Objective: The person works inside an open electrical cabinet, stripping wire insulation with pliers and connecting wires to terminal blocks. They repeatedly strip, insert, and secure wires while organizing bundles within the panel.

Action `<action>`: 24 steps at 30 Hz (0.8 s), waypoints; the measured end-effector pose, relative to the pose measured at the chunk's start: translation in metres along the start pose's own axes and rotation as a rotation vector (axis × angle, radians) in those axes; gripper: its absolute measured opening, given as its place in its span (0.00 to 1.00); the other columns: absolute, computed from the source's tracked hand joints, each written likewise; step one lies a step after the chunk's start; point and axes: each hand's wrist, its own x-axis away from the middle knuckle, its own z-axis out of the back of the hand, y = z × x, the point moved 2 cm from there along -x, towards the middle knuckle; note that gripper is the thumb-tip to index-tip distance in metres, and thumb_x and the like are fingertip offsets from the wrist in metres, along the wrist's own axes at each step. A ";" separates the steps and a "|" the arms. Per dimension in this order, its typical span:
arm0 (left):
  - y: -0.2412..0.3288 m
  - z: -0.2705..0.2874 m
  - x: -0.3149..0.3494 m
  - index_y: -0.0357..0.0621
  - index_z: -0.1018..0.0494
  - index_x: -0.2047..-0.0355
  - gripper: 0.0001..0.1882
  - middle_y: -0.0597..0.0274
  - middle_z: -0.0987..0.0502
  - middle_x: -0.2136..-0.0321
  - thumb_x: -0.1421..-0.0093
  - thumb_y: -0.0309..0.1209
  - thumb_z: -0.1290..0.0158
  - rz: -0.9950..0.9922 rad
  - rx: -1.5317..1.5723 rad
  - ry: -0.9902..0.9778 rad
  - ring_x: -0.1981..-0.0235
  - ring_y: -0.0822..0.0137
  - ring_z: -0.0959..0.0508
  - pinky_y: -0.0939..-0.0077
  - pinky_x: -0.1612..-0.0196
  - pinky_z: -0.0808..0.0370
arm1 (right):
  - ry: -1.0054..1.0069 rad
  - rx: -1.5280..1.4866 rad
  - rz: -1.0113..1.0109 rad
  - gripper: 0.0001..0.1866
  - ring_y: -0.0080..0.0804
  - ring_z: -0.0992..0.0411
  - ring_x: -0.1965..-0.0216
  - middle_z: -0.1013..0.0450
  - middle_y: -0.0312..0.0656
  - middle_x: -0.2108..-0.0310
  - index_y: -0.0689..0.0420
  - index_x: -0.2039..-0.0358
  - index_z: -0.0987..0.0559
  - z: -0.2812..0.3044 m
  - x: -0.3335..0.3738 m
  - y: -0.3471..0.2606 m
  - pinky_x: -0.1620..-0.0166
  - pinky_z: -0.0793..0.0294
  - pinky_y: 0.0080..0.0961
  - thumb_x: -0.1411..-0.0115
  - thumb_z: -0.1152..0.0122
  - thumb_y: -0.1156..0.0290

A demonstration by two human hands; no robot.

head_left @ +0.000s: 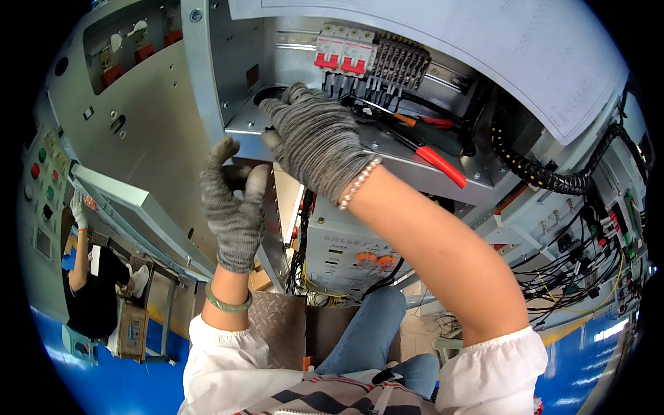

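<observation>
The left hand (235,207), in a grey knitted glove, points up on a short, nearly vertical forearm (228,283). Its fingers (225,149) bend a little, and the thumb (257,181) stands apart from them, with an open gap between. The right hand (315,142), gloved in the same way, is higher and turns its back to the viewer. Its fingers are directed to the upper left; its palm is hidden. The bare right forearm (429,235) crosses diagonally from the lower right.
</observation>
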 end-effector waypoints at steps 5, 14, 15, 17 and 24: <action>-0.010 -0.026 -0.022 0.39 0.39 0.47 0.28 0.59 0.30 0.59 0.49 0.20 0.46 0.044 0.009 -0.157 0.64 0.74 0.29 0.80 0.57 0.31 | -0.134 -0.006 0.007 0.14 0.38 0.29 0.64 0.32 0.47 0.65 0.52 0.61 0.24 -0.003 -0.004 0.001 0.62 0.28 0.33 0.47 0.48 0.62; -0.027 -0.048 -0.015 0.35 0.37 0.51 0.21 0.56 0.30 0.56 0.46 0.22 0.49 -0.025 0.118 -0.112 0.54 0.63 0.30 0.72 0.48 0.35 | 0.323 -0.061 0.154 0.09 0.36 0.31 0.66 0.29 0.38 0.71 0.51 0.73 0.22 0.033 0.034 -0.026 0.59 0.31 0.33 0.55 0.45 0.65; -0.025 -0.047 -0.015 0.35 0.37 0.51 0.21 0.56 0.30 0.56 0.46 0.22 0.49 -0.036 0.114 -0.104 0.55 0.63 0.30 0.72 0.48 0.35 | 0.328 -0.100 0.160 0.09 0.35 0.31 0.66 0.29 0.38 0.71 0.51 0.72 0.22 0.044 0.047 -0.030 0.60 0.31 0.33 0.55 0.45 0.65; -0.013 -0.035 -0.015 0.35 0.37 0.51 0.20 0.56 0.29 0.57 0.45 0.23 0.50 -0.066 0.096 -0.049 0.56 0.63 0.29 0.72 0.49 0.34 | 0.265 -0.191 0.222 0.09 0.35 0.31 0.66 0.28 0.39 0.70 0.51 0.71 0.23 0.073 0.069 -0.045 0.60 0.31 0.33 0.54 0.45 0.65; 0.026 -0.064 0.068 0.39 0.31 0.57 0.12 0.61 0.27 0.61 0.41 0.27 0.53 -0.021 0.270 -0.170 0.59 0.65 0.28 0.71 0.53 0.31 | 0.324 -0.286 -0.087 0.10 0.33 0.29 0.68 0.28 0.41 0.68 0.54 0.64 0.25 0.084 0.206 0.049 0.64 0.27 0.28 0.47 0.46 0.67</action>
